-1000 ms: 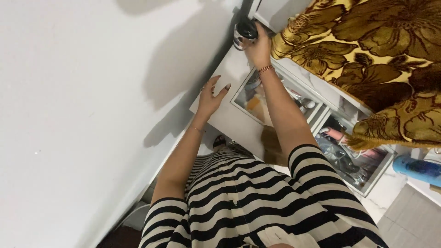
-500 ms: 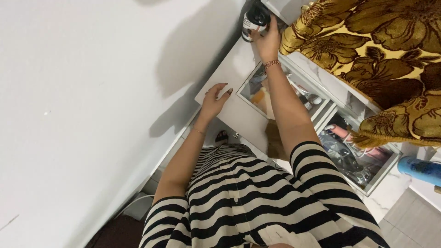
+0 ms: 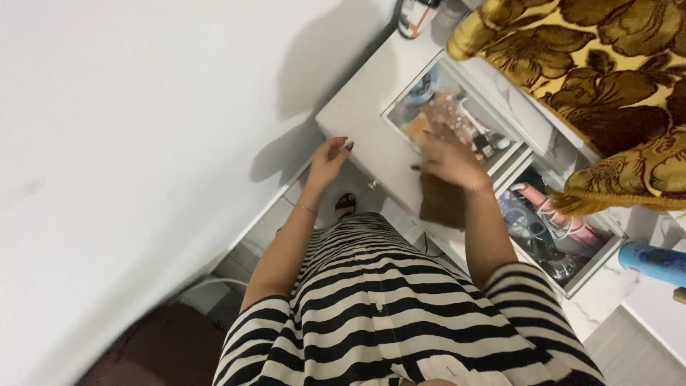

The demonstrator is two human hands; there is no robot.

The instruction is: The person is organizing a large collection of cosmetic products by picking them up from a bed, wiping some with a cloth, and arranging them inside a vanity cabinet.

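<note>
My left hand [image 3: 330, 159] hovers with fingers apart at the near left corner of a white dresser top [image 3: 371, 107], holding nothing. My right hand [image 3: 446, 154] is blurred, fingers spread and empty, over the glass-covered compartment [image 3: 457, 107] and just above a brown cloth [image 3: 439, 204] lying on the dresser's front edge. A small dark-lidded jar [image 3: 418, 14] stands by itself at the far corner of the dresser, against the wall.
A gold floral cloth [image 3: 593, 78] hangs over the right side. A second glass-topped compartment [image 3: 564, 243] holds cosmetics and cables. A blue bottle [image 3: 654, 261] lies at far right. The white wall [image 3: 143, 143] runs along the left. My striped dress fills the bottom.
My right hand has let go of the jar at the far corner and pulled back toward me, over the brown cloth. The left hand has barely moved.
</note>
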